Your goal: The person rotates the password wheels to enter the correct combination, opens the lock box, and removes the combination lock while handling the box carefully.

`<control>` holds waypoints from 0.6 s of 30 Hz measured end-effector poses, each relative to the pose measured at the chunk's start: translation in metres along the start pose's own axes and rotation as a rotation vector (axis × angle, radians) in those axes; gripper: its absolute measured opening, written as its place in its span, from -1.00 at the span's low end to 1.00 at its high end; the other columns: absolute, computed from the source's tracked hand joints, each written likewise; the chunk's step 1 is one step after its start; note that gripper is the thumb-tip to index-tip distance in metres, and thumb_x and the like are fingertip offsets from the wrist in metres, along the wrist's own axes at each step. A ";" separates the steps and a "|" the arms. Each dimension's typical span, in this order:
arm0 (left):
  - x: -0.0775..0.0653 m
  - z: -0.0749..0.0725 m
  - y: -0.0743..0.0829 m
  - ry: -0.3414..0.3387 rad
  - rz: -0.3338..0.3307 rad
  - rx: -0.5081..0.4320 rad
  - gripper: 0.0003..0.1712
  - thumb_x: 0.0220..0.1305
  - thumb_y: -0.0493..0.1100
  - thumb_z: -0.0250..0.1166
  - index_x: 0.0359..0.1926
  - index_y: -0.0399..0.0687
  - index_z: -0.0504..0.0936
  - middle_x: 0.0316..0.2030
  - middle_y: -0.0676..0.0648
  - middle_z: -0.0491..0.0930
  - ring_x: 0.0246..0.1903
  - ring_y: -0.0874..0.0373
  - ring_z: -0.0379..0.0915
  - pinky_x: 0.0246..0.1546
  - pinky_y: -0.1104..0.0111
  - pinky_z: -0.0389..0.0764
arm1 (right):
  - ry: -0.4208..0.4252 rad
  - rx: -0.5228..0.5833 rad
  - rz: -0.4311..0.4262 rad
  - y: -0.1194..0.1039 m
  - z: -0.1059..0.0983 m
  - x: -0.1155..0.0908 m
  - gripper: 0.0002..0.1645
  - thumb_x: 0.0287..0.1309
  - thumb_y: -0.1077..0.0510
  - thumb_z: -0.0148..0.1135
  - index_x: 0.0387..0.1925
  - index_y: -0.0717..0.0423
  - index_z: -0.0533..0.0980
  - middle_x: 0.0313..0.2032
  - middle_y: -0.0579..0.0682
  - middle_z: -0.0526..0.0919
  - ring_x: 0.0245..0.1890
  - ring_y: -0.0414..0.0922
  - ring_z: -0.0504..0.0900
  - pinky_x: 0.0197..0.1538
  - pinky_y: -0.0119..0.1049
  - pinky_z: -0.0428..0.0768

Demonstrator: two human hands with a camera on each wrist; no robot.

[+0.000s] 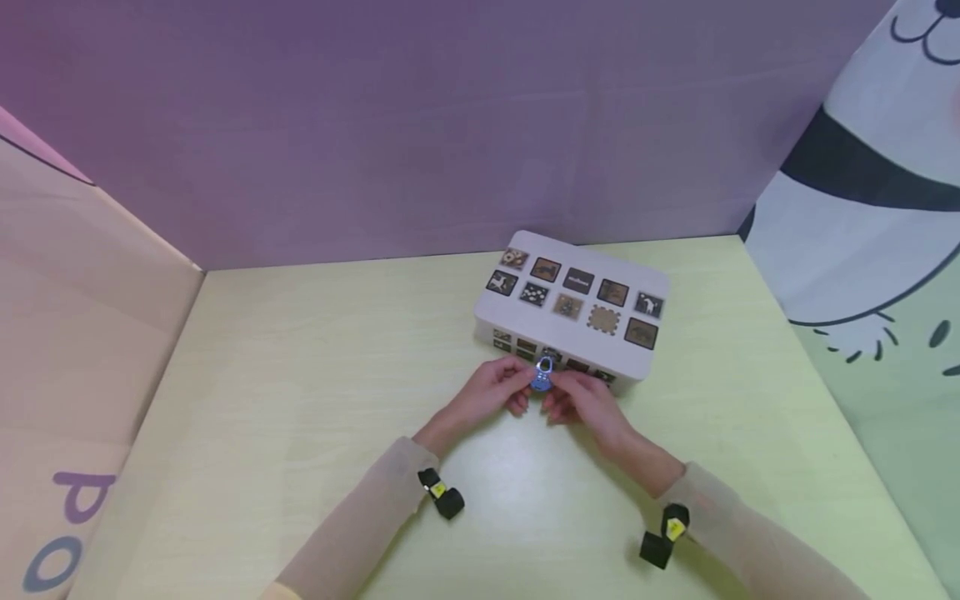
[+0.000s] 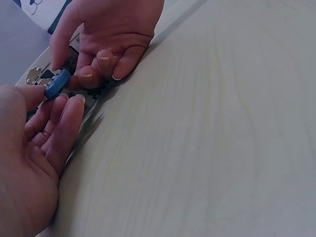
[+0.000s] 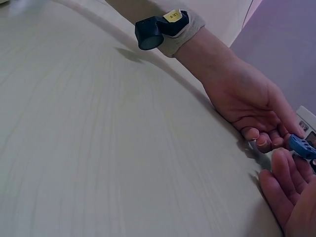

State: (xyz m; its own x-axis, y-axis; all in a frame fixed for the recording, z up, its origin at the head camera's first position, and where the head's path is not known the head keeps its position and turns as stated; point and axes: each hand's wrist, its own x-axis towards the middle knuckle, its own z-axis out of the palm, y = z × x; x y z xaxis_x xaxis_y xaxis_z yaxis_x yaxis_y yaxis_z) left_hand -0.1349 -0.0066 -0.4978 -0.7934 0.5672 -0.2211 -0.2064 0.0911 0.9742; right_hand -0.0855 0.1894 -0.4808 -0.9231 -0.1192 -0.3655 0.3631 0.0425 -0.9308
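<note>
A small blue combination padlock point(image 1: 542, 377) hangs at the front of a white box point(image 1: 570, 287) printed with rows of square pictures. My left hand point(image 1: 495, 388) pinches the padlock from the left between thumb and fingers. From the other side, my right hand point(image 1: 588, 403) holds it the same way. In the left wrist view the blue lock body point(image 2: 58, 84) sits between both hands, close to a metal clasp point(image 2: 33, 75) on the box front. The right wrist view shows the lock point(image 3: 302, 146) at the right edge, partly covered by fingers.
The box stands on a pale wooden table point(image 1: 300, 375), right of centre and toward the back. A purple wall panel point(image 1: 420, 150) rises behind it, with printed panels on both sides. Each sleeve carries a black strapped camera, one on the left point(image 1: 442, 496), one on the right point(image 1: 663, 537).
</note>
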 end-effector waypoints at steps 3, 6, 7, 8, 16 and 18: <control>0.000 0.000 -0.001 -0.005 0.004 0.002 -0.71 0.57 -0.10 0.15 -0.01 -0.28 0.57 -0.29 -0.13 0.60 -0.41 0.18 0.55 -0.31 0.40 0.74 | 0.016 0.018 0.012 0.000 0.000 0.000 -0.57 0.55 0.04 0.02 -0.02 0.39 0.53 -0.42 -0.04 0.68 -0.47 -0.19 0.64 -0.27 -0.36 0.75; 0.000 0.000 -0.001 -0.006 0.006 0.006 -0.71 0.57 -0.09 0.15 -0.02 -0.27 0.57 -0.28 -0.13 0.60 -0.40 0.18 0.55 -0.30 0.40 0.74 | 0.006 0.020 0.002 0.001 0.000 -0.001 -0.59 0.54 0.04 0.04 -0.03 0.38 0.53 -0.42 -0.05 0.68 -0.47 -0.20 0.64 -0.27 -0.37 0.75; 0.000 0.000 -0.001 -0.006 0.006 0.006 -0.71 0.57 -0.09 0.15 -0.02 -0.28 0.57 -0.28 -0.13 0.60 -0.41 0.18 0.55 -0.30 0.40 0.74 | -0.001 0.017 -0.004 0.001 0.000 -0.001 -0.59 0.54 0.05 0.04 -0.03 0.39 0.53 -0.41 -0.05 0.68 -0.46 -0.20 0.64 -0.26 -0.38 0.74; 0.000 0.000 0.000 -0.006 0.006 0.007 -0.71 0.57 -0.09 0.15 -0.02 -0.28 0.57 -0.28 -0.13 0.60 -0.41 0.18 0.55 -0.30 0.39 0.74 | -0.008 0.014 -0.011 0.001 0.000 -0.001 -0.59 0.54 0.06 0.05 -0.02 0.40 0.52 -0.41 -0.05 0.68 -0.46 -0.21 0.64 -0.26 -0.39 0.74; 0.000 0.000 0.000 -0.004 -0.001 0.008 -0.70 0.57 -0.09 0.15 -0.02 -0.29 0.56 -0.28 -0.15 0.60 -0.40 0.18 0.55 -0.28 0.38 0.75 | -0.028 -0.015 -0.044 0.002 0.000 -0.002 -0.54 0.52 0.10 0.08 0.07 0.50 0.47 -0.40 -0.04 0.66 -0.44 -0.23 0.62 -0.24 -0.42 0.73; -0.001 0.000 0.001 -0.005 -0.003 0.012 -0.71 0.57 -0.10 0.15 -0.02 -0.29 0.56 -0.28 -0.15 0.60 -0.40 0.18 0.55 -0.28 0.39 0.75 | -0.020 -0.012 -0.043 0.002 0.000 -0.002 -0.54 0.52 0.10 0.08 0.06 0.52 0.46 -0.40 -0.04 0.66 -0.45 -0.23 0.61 -0.25 -0.42 0.73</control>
State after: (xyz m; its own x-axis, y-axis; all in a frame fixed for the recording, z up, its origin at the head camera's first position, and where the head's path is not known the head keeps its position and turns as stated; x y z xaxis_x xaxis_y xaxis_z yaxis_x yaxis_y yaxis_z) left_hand -0.1344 -0.0072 -0.4971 -0.7900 0.5707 -0.2242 -0.2020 0.1031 0.9740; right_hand -0.0831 0.1896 -0.4821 -0.9351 -0.1409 -0.3251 0.3214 0.0489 -0.9457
